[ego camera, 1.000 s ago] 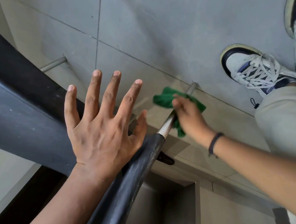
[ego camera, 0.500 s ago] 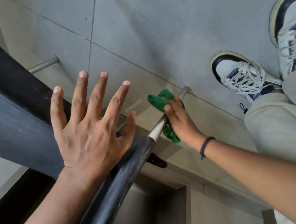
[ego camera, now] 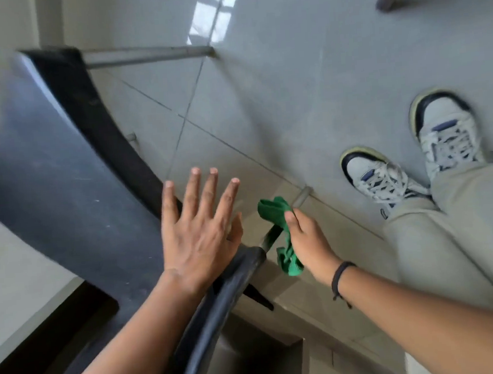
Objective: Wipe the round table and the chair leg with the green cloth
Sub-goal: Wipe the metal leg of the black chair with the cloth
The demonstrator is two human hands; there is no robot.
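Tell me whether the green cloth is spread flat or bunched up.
Bunched up. The green cloth is crumpled into folds in the right hand, gathered around the chair leg, with a wad hanging below the fingers.

Looking like an indoor seating area: glossy grey floor tiles (ego camera: 304,74) reflecting a window, black plastic chair (ego camera: 64,185) standing on metal legs.

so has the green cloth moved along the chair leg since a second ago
Yes. The green cloth in the right hand slid up the chair leg, away from its foot toward the black seat.

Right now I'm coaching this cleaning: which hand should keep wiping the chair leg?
Right hand: it grips the cloth against the leg. Left hand is spread, bracing the chair.
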